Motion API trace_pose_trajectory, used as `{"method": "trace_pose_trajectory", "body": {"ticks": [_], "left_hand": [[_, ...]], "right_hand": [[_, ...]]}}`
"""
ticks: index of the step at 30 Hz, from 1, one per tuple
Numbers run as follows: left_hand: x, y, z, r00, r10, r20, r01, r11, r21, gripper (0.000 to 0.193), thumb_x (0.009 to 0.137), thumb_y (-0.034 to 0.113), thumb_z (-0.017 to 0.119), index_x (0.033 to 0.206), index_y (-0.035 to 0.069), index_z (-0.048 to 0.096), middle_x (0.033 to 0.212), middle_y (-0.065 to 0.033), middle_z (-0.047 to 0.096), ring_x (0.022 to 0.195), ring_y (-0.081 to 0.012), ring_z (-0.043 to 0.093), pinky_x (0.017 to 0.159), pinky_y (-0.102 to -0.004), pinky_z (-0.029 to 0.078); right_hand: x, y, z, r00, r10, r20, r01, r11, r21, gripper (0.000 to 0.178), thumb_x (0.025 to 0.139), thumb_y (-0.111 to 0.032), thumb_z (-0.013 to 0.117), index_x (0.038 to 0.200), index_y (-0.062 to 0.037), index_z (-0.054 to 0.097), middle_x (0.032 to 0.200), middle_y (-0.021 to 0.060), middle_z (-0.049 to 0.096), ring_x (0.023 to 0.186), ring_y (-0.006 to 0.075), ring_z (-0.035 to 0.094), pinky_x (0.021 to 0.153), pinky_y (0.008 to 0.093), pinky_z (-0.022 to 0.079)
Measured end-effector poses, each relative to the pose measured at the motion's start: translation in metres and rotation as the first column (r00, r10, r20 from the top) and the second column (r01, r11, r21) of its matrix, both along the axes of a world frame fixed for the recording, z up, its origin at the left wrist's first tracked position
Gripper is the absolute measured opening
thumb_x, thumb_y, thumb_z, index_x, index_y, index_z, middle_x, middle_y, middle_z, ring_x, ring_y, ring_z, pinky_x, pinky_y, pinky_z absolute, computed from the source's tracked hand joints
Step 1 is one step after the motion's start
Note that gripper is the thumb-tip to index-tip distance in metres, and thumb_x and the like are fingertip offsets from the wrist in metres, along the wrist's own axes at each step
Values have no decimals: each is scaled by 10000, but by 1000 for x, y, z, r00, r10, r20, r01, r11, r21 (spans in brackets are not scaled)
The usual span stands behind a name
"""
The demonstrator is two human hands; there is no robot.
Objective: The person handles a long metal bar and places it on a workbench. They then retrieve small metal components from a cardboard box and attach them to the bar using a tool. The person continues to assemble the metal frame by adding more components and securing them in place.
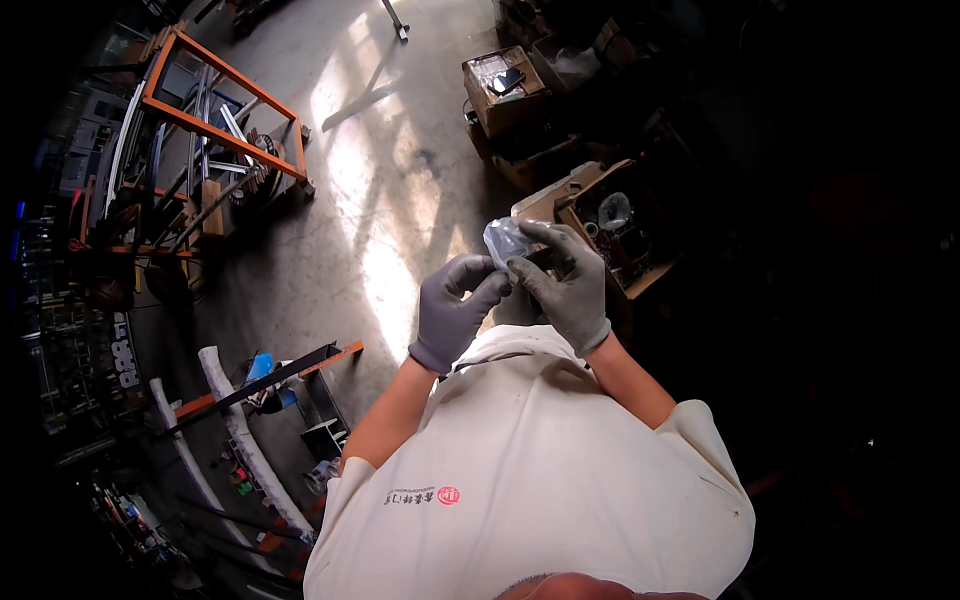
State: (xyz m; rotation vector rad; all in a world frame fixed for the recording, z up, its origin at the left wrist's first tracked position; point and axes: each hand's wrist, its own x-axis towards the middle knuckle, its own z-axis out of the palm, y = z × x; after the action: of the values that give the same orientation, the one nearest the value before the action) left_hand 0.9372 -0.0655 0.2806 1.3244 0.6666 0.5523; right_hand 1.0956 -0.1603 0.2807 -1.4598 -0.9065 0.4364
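Head view: pale shirt (530,440) closest, both forearms angled inward past it. Right hand (568,285), gray glove, has a crumpled clear plastic bag (507,238) nipped between thumb and fingers. Left hand (453,308), same glove, thumb and forefinger nearly together at the bag's lower edge; can't tell if they actually grip it. Bag sits ahead of the torso, between the hands; my read is it's held up there so both sets of fingertips can work it in the light. Contents, if any, unreadable. Just beyond the right hand: open carton (572,185), flaps out, with a clear-wrapped round piece (614,210) among darker parts inside; probably parked there for easy reach. Its rim is the edge to watch on that side. Lower left, two long white wrapped lengths (240,430) beside a dark-and-orange rack (330,355), well off the left elbow. Farther ahead, a closed-looking box (507,112) with a phone (508,80) on top, and an orange frame (220,135) leaning over metal lengths at far left. Sunlit concrete floor (370,190) runs between them; best swing room looks forward-left. Far right too dark to judge.
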Motion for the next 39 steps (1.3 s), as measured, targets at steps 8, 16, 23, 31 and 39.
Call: {"method": "trace_pose_trajectory", "body": {"ticks": [8,16,23,31,39], "left_hand": [[-7,11,-1,990,-20,-141,72,925,373,50,938,12,713,974,-19,700,880,-60,730,817,-116,702,767,-266,557],[-18,13,-15,994,71,-87,-32,921,387,43,900,29,710,905,2,678,827,-49,685,740,-106,650,712,-272,529],[-23,19,-14,950,212,-229,-98,899,426,96,910,115,723,879,47,662,749,-62,664,652,-152,643,651,-314,527],[-43,38,-28,870,328,-369,43,695,718,193,873,213,768,820,102,619,730,-74,674,622,-295,663,589,-398,520],[-55,22,-58,911,165,-377,167,690,705,210,868,193,749,776,92,590,702,-101,627,611,-328,639,567,-419,498]], "right_hand": [[3,-3,18,964,77,255,-52,993,-102,206,880,-172,831,1037,-46,786,841,104,742,692,198,722,652,313,577],[-4,14,7,963,183,199,-131,960,-246,61,877,-52,747,907,-2,728,830,149,706,709,275,704,664,349,561],[-27,28,3,891,140,432,-20,962,-272,70,840,-107,738,841,-51,696,836,130,709,722,323,715,655,387,585],[-49,36,-5,854,232,465,11,886,-464,159,886,-217,730,902,-67,679,856,129,728,744,333,733,657,427,589],[-60,28,-38,909,235,343,8,815,-579,204,895,-219,725,1019,-78,646,858,140,747,807,361,747,671,463,585]]}}
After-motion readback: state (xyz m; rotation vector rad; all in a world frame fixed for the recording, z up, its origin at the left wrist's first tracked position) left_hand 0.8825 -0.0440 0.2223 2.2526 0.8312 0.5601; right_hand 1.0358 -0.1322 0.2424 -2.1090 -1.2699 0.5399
